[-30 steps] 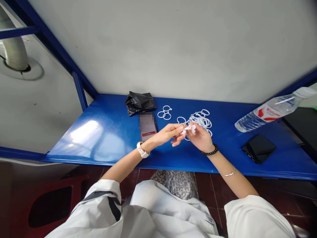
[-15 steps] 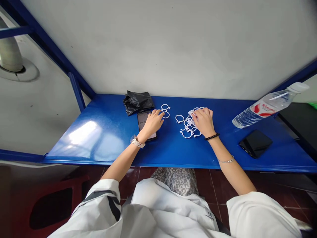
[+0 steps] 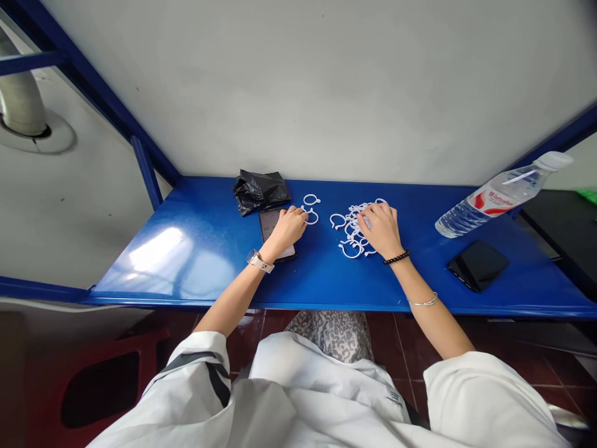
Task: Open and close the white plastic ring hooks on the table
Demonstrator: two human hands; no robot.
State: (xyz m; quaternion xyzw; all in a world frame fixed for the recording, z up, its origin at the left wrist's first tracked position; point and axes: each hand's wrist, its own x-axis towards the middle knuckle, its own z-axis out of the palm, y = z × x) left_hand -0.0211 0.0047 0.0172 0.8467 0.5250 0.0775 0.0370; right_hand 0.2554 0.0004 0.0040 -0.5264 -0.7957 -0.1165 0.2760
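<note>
My left hand point(image 3: 285, 229) lies over a phone point(image 3: 269, 222) on the blue shelf point(image 3: 200, 249). Its fingertips are pinched on a white plastic ring point(image 3: 311, 218) in a small group of rings; another ring point(image 3: 311, 200) lies just behind. My right hand point(image 3: 383, 229) rests palm down on a pile of white rings point(image 3: 351, 235), fingers bent loosely over them. One open ring point(image 3: 337, 220) lies between the two groups. Which ring the right fingers touch is hidden under the hand.
A crumpled black plastic bag point(image 3: 261, 190) lies behind the phone. A water bottle point(image 3: 499, 196) lies on its side at the right, with a second dark phone point(image 3: 477, 265) in front of it. A red stool point(image 3: 102, 386) stands below left.
A second ago both hands worked a ring together above the shelf. They have since parted: the left carried a ring to the small group, the right dropped onto the pile.
</note>
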